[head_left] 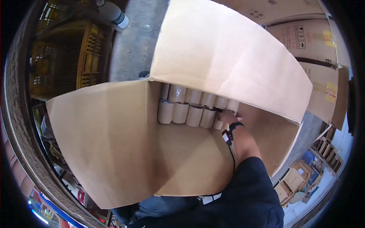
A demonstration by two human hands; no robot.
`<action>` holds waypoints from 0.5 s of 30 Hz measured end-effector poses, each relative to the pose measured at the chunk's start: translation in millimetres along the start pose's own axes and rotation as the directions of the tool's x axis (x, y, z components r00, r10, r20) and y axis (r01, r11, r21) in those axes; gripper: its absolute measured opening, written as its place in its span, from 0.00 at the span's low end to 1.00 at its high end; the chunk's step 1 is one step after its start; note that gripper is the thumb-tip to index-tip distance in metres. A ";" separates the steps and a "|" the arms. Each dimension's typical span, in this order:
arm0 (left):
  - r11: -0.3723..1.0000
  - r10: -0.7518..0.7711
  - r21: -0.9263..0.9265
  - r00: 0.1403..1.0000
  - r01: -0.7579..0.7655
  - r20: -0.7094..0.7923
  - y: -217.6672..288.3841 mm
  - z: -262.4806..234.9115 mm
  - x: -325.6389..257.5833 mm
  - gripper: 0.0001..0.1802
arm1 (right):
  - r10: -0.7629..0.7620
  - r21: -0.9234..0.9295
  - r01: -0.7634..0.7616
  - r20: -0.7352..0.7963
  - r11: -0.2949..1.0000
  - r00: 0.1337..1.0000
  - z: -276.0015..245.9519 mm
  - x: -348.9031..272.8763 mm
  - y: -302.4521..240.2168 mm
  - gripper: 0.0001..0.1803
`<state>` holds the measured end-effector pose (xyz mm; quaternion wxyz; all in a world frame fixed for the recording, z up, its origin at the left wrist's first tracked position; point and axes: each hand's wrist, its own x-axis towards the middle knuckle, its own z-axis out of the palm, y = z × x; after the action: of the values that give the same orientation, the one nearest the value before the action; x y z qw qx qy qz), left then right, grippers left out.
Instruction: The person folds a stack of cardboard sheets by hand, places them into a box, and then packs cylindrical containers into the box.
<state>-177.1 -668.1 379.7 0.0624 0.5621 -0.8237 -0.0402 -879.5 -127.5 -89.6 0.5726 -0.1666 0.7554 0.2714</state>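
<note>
A large open cardboard box [182, 152] stands before me with its flaps spread. Against its far wall are two rows of shiny tan cylindrical rolls [194, 116], several in each row, standing side by side. My right hand [229, 117] reaches down into the box, a dark strap with a small device on its wrist. It closes over the top of the tan roll [218, 124] at the right end of the nearer row; its fingertips are partly hidden. My left hand is out of view.
A wide flap [232, 49] rises at the far side, another flap [102, 144] on the left. Yellow plastic crates [81, 57] and a bottle [114, 14] lie beyond on the left. Stacked cartons [304, 41] stand at the far right, with a wooden pallet [327, 150] nearer.
</note>
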 end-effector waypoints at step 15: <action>0.993 -0.064 -0.100 0.997 0.067 0.031 -24.6 -1.3 -7.2 0.34 | 0.059 0.007 -0.059 -0.230 0.998 0.971 78.2 55.6 19.4 0.35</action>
<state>-151.7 -670.3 377.2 0.0779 0.5843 -0.8026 -0.0914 -845.9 -61.7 -153.8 0.4731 -0.1741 0.8213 0.2671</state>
